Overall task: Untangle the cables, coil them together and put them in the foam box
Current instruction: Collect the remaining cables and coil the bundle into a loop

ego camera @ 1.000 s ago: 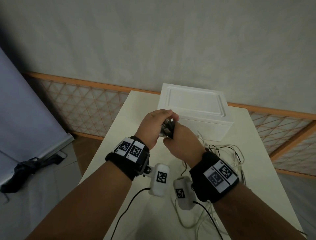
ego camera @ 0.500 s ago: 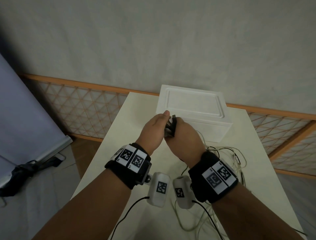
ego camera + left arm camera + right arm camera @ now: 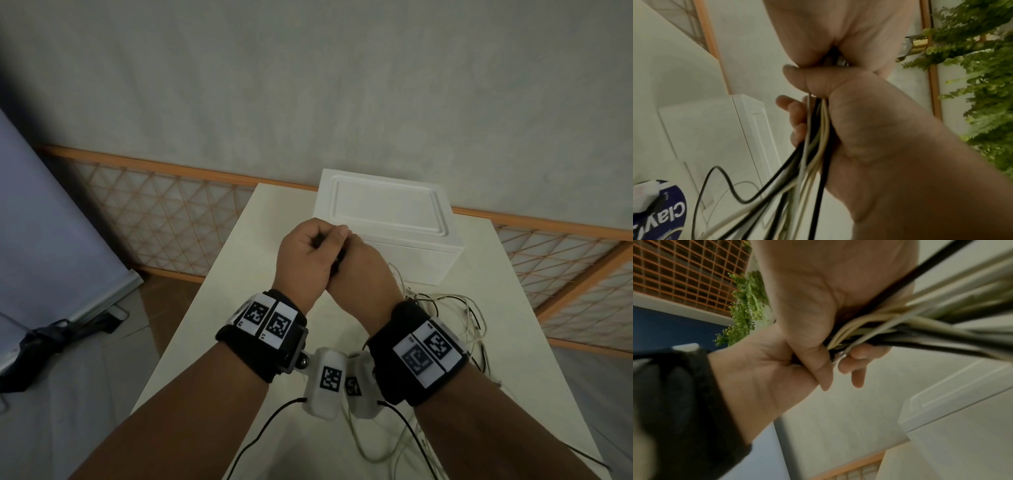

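My left hand (image 3: pixel 308 253) and right hand (image 3: pixel 363 270) meet in a joint fist above the table, just in front of the white foam box (image 3: pixel 387 219), whose lid is on. Both grip one bundle of black and white cables (image 3: pixel 813 146). In the left wrist view my right hand (image 3: pixel 849 113) is wrapped round the bundle, and my left hand (image 3: pixel 838 32) closes over its upper ends. In the right wrist view the cables (image 3: pixel 900 324) leave my right hand (image 3: pixel 818 288), while my left hand (image 3: pixel 787 369) curls round the plug ends. The loose cable lengths (image 3: pixel 455 318) lie tangled on the table.
The cream table (image 3: pixel 239 308) is narrow, with its left edge near my left forearm. The foam box fills the far end. An orange lattice rail (image 3: pixel 171 219) runs behind. A blue sheet (image 3: pixel 51 222) and a dark bundle (image 3: pixel 44 339) lie on the floor to the left.
Both hands have risen a little toward the box. My left hand has closed further over the cable ends, which showed between the hands earlier and are now mostly covered.
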